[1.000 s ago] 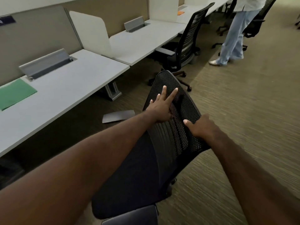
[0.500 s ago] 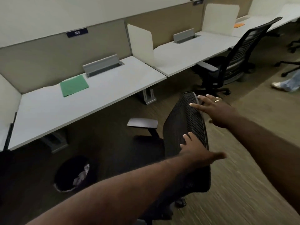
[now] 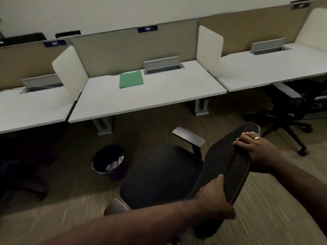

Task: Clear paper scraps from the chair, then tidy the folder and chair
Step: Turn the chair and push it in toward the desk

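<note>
Gripping the mesh backrest (image 3: 230,167) of the chair (image 3: 159,175) with both hands: left hand (image 3: 215,198) clamped on the near edge, right hand (image 3: 256,151) wrapped over the top. Seeming to be swinging the seat round to face the table (image 3: 150,99). Pushing evenly through both palms, steering the armrests under the edge, minding the bin (image 3: 108,162) just left of the seat. Counting outward: two hands, one held chair showing two armrests, one bin with crumpled scraps inside, one green folder (image 3: 131,79) lying flat on the middle table, three tables, a second chair (image 3: 292,110) far right.
</note>
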`<state>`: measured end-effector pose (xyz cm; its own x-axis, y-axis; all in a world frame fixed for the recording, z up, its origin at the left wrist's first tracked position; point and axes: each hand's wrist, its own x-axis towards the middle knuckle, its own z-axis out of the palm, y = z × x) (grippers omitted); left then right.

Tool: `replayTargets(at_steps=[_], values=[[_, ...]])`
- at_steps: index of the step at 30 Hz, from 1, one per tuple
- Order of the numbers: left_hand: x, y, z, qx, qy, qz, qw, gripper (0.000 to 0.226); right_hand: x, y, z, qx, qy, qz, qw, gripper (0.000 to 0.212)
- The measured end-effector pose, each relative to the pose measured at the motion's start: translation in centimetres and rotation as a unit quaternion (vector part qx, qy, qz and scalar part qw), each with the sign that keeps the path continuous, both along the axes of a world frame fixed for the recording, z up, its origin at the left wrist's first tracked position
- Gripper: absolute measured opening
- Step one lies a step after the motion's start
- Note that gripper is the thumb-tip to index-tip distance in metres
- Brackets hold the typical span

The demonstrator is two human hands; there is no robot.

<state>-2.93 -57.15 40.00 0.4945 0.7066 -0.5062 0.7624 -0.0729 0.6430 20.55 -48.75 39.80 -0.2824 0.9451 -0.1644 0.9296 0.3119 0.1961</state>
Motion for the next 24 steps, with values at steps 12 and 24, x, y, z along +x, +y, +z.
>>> replayTargets(at_steps=[12, 24], values=[[-12.3, -1.4, 2.9, -0.016, 0.025, -0.096, 0.995, 0.094, -1.9, -2.4, 0.9, -0.054, 0.060, 0.082, 0.993, 0.108], [-18.1, 0.0, 3.2, 0.226, 0.108, -0.170, 0.953, 0.079, -5.9, -3.4, 0.9, -0.017, 0.074, 0.039, 0.996, 0.105]])
